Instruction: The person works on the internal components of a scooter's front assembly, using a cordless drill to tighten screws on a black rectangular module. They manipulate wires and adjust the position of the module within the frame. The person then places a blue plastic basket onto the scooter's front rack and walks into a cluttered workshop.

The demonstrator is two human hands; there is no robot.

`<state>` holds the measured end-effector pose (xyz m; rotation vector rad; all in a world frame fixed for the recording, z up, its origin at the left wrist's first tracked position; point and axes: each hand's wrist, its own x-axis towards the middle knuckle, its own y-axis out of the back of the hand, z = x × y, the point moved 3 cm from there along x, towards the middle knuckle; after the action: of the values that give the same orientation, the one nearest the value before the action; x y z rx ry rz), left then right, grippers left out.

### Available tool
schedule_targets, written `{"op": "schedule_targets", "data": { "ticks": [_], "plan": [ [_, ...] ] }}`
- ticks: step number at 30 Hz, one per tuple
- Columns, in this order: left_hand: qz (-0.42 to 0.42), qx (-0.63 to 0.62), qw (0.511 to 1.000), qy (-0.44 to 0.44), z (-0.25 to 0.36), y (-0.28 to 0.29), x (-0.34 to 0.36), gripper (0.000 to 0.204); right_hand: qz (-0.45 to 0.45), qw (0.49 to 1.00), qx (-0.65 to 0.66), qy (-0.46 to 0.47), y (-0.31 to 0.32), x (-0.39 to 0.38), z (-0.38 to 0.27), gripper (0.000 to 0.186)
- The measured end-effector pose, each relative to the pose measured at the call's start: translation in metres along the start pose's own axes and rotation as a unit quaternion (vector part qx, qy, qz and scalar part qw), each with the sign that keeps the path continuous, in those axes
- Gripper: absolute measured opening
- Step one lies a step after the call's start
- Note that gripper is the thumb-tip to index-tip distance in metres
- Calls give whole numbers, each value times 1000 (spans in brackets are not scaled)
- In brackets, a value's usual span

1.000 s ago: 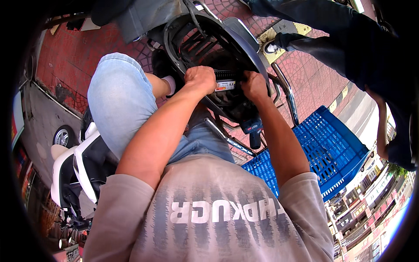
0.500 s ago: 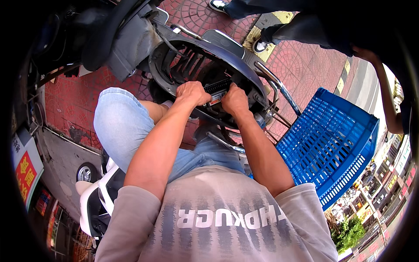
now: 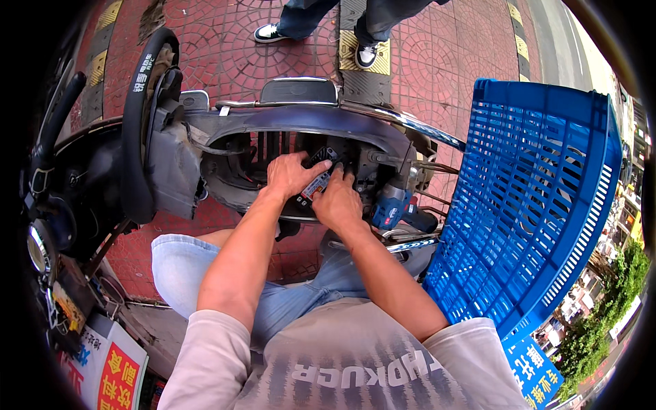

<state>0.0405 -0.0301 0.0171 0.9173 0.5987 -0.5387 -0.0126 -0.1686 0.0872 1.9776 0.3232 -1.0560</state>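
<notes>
A small dark finned metal box with a pale label (image 3: 315,186), which looks like a motor controller, sits tilted inside the open body of an electric scooter (image 3: 273,123). My left hand (image 3: 288,175) grips its left side, thumb lying across the top. From the right, my right hand (image 3: 339,202) has its fingers against the labelled face and edge. Some fingertips are hidden behind the box or in the shadowed cavity. To the right of my right hand, a blue cordless power tool (image 3: 391,205) rests at the rear of the scooter body.
A blue plastic crate (image 3: 519,184) stands at the right, behind chrome rails (image 3: 410,126). The black padded seat edge (image 3: 140,130) and handlebar (image 3: 61,116) are at left. Another person's shoes (image 3: 367,56) are on the red paving beyond the scooter.
My view has turned, bringing the scooter level and the power tool into sight. The finned box is now tilted more steeply, and my right hand's fingers have stretched farther over it.
</notes>
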Motion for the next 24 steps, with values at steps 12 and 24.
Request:
{"op": "schedule_targets", "data": {
  "ticks": [12,24],
  "plan": [
    [-4,-66,996,-61,-12,-33,25,66,18,998,37,46,-9,-20,11,81],
    [1,-48,995,-82,-4,-33,23,69,-23,995,93,28,0,-24,20,92]
  ]
}}
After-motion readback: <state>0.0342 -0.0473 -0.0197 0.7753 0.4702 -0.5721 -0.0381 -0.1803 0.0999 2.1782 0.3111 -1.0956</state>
